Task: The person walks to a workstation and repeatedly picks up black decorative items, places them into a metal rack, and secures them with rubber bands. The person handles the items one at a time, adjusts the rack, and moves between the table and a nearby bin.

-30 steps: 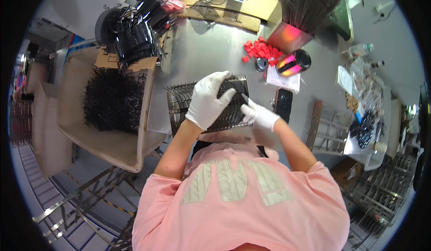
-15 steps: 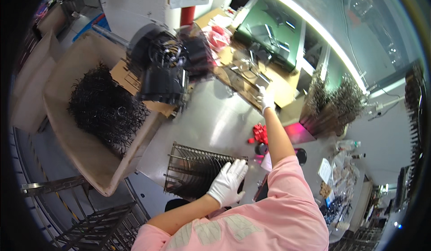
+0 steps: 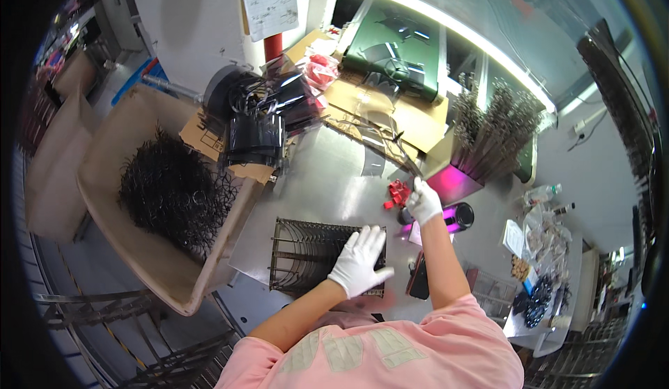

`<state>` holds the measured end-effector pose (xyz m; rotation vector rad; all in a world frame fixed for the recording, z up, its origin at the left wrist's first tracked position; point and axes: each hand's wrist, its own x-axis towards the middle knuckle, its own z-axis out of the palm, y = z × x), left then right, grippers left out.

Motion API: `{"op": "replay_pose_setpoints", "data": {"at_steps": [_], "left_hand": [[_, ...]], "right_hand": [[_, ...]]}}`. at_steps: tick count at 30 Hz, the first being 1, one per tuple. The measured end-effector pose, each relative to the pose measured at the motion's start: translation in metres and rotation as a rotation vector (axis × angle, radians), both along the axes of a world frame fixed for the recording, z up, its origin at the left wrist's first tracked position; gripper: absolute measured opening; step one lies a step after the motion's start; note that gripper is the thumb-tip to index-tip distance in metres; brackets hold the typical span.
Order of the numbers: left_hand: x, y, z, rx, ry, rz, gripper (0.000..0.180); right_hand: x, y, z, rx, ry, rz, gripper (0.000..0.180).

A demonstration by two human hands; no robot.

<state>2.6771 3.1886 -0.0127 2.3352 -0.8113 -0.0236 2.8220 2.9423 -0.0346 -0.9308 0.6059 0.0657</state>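
Note:
My gloved left hand [image 3: 359, 263] rests palm down on the right end of a wire rack [image 3: 275, 255]; its fingers are stretched and the thumb points out to the right. Rows of thin dark hoops [image 3: 306, 255] sit in that rack. Over the right of the metal table, my gloved right hand [image 3: 424, 202] is closed on the lower end of a thin dark curved strip [image 3: 405, 158]. The strip runs up and left toward clear plastic pieces and flat cardboard [image 3: 428, 126]. Just left of that hand lies a red cluster [image 3: 398, 192].
A beige bin [image 3: 104, 208] at left holds a tangle of thin black curved pieces [image 3: 171, 194]. Black rolls [image 3: 254, 135] stand behind the rack. A box of metal rods [image 3: 488, 131] is at back right; a dark cylinder [image 3: 460, 216] and a phone-like slab [image 3: 418, 277] lie nearer.
My right hand has come back toward me from the cardboard, now with the dark strip in it. My left hand stays on the rack. The whole view has shifted slightly.

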Motion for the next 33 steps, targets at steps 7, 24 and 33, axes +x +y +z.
{"op": "replay_pose_setpoints", "data": {"at_steps": [7,24,33], "left_hand": [[0.04,0.026,0.02,-1.029,0.327,0.275,0.067],[-0.013,0.088,0.15,-1.2,0.378,-0.188,0.084],[-0.056,0.101,0.109,-1.438,0.483,0.079,0.103]], "right_hand": [[-0.175,0.028,0.059,0.178,-0.202,0.195,0.016],[-0.19,0.055,0.098,-1.376,-0.509,0.473,0.07],[-0.2,0.039,-0.029,-0.359,-0.023,0.636,0.071]]}}
